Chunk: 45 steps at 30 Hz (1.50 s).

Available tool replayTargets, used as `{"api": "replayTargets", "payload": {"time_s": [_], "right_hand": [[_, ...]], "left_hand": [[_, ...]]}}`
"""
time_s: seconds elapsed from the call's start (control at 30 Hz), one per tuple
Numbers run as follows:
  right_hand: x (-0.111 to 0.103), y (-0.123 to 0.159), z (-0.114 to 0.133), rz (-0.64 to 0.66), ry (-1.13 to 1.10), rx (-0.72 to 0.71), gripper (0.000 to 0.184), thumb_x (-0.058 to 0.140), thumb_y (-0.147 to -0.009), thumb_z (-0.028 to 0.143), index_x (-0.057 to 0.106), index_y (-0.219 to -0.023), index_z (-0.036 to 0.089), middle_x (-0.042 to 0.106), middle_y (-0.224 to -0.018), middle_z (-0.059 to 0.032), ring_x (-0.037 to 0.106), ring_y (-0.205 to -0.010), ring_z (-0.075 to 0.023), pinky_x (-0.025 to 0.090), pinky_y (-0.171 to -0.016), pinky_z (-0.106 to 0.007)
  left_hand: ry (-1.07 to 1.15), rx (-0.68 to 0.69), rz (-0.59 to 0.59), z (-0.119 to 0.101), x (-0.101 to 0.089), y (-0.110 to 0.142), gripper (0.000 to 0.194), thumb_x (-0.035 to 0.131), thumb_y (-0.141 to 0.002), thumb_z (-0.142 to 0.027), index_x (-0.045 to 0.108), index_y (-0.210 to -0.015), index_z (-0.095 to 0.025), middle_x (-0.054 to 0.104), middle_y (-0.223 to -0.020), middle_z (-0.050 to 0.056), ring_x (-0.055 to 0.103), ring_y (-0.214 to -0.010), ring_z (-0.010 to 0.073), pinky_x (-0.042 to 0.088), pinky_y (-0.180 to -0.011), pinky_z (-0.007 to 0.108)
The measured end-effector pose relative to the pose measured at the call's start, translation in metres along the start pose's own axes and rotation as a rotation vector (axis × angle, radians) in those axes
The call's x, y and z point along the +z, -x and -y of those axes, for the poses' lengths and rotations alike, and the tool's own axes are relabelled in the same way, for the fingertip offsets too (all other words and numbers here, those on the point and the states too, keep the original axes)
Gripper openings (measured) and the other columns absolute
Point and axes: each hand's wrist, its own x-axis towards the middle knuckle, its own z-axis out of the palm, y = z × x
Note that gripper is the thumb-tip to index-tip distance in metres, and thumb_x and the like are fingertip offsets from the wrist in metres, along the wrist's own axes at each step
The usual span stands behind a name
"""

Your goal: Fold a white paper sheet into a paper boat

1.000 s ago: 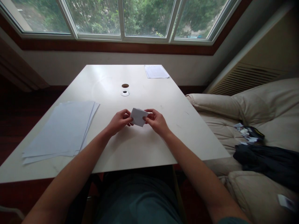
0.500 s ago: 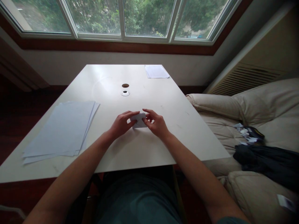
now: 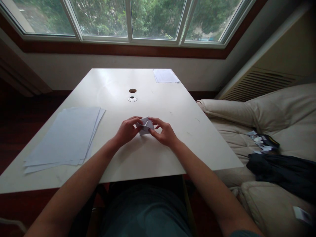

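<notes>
A small piece of folded white paper is between my two hands, just above the middle of the white table. Its flaps stand apart, with a gap showing along the top. On its left side my left hand pinches it between thumb and fingers. From the right, my right hand grips the other edge, thumb in front and fingers behind. Some fingertips are hidden by the paper.
Large white sheets lie stacked at the table's left. A smaller paper pile sits at the far right corner. A round hole and a ring-shaped cap are near the table's centre. A beige sofa with dark cloth stands at right.
The folded paper has gone from a flat, closed shape to one with its flaps spread apart. Both hands have shifted slightly around it.
</notes>
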Motion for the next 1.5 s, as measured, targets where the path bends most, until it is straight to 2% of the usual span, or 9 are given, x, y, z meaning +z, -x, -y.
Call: {"api": "replayTargets", "payload": {"time_s": [0.1,0.2,0.57,0.73,1.03,1.2,1.27,1.37,1.5], "right_hand": [[-0.001,0.0,-0.003,0.034,-0.046,0.026,0.045,0.056,-0.087,0.03,0.058,-0.132,0.027,0.066,-0.128,-0.0053,0.066,-0.105,-0.0245,0.055,-0.084,-0.04],[0.001,-0.001,-0.007,-0.011,-0.047,0.092,0.04,0.05,-0.092,0.031,0.061,-0.13,0.026,0.071,-0.117,-0.0055,0.068,-0.1,-0.0233,0.055,-0.084,-0.039],[0.009,-0.001,-0.011,-0.079,-0.333,0.192,0.04,0.064,-0.085,0.037,0.046,-0.118,0.027,0.071,-0.113,-0.0082,0.071,-0.079,-0.0185,0.057,-0.07,-0.033],[0.009,-0.002,-0.015,-0.085,-0.407,0.198,0.04,0.067,-0.083,0.046,0.045,-0.111,0.027,0.071,-0.112,-0.0083,0.071,-0.085,-0.0196,0.058,-0.073,-0.035],[0.005,-0.004,-0.006,-0.188,-0.179,0.104,0.031,0.064,-0.086,0.038,0.051,-0.111,0.027,0.071,-0.113,-0.0071,0.067,-0.096,-0.0211,0.056,-0.078,-0.036],[0.001,-0.004,-0.003,-0.304,-0.059,0.069,0.031,0.06,-0.086,0.028,0.05,-0.115,0.027,0.07,-0.114,-0.0064,0.064,-0.103,-0.0222,0.055,-0.076,-0.035],[0.0,-0.003,-0.003,-0.326,-0.039,0.073,0.034,0.059,-0.085,0.025,0.05,-0.117,0.027,0.069,-0.115,-0.007,0.063,-0.104,-0.0223,0.056,-0.073,-0.034],[0.0,-0.004,-0.006,-0.332,-0.02,0.09,0.035,0.058,-0.084,0.025,0.05,-0.118,0.026,0.067,-0.115,-0.0078,0.063,-0.102,-0.0226,0.057,-0.07,-0.033],[0.0,-0.004,-0.012,-0.349,-0.029,0.135,0.037,0.059,-0.084,0.028,0.05,-0.119,0.026,0.066,-0.115,-0.0088,0.063,-0.1,-0.0229,0.057,-0.066,-0.031]], "left_hand": [[0.03,-0.028,0.002,-0.003,-0.003,0.0,0.006,0.061,-0.08,-0.018,0.066,-0.084,-0.017,0.07,-0.116,0.01,0.068,-0.082,0.0163,0.056,-0.067,0.028],[0.061,-0.043,0.0,-0.004,-0.005,0.0,0.007,0.061,-0.078,-0.015,0.066,-0.082,-0.016,0.069,-0.12,0.011,0.069,-0.086,0.0177,0.057,-0.07,0.029],[0.165,-0.093,0.013,-0.004,-0.004,0.0,0.006,0.062,-0.076,-0.016,0.067,-0.08,-0.015,0.069,-0.122,0.011,0.07,-0.09,0.019,0.058,-0.074,0.03],[0.229,-0.103,0.009,-0.002,-0.004,0.0,0.004,0.064,-0.075,-0.018,0.067,-0.077,-0.016,0.07,-0.119,0.011,0.069,-0.094,0.0208,0.059,-0.079,0.033],[0.225,-0.062,0.065,0.0,-0.004,0.001,0.012,0.061,-0.071,-0.012,0.07,-0.078,-0.017,0.069,-0.115,0.01,0.068,-0.095,0.021,0.057,-0.085,0.035],[0.217,0.006,0.129,-0.006,-0.013,0.001,0.024,0.057,-0.073,-0.01,0.075,-0.086,-0.019,0.065,-0.127,0.008,0.063,-0.114,0.0256,0.051,-0.1,0.04],[0.191,-0.018,0.081,-0.007,-0.015,0.0,0.022,0.058,-0.078,-0.014,0.076,-0.09,-0.019,0.069,-0.121,0.008,0.064,-0.112,0.0256,0.052,-0.099,0.04],[0.104,-0.134,-0.038,-0.003,-0.011,-0.001,0.02,0.06,-0.083,-0.025,0.075,-0.095,-0.018,0.074,-0.101,0.007,0.07,-0.091,0.0222,0.058,-0.084,0.037],[0.03,-0.28,-0.158,0.006,-0.004,-0.001,0.023,0.067,-0.081,-0.036,0.068,-0.097,-0.019,0.074,-0.082,0.005,0.072,-0.075,0.0205,0.059,-0.07,0.032]]}}
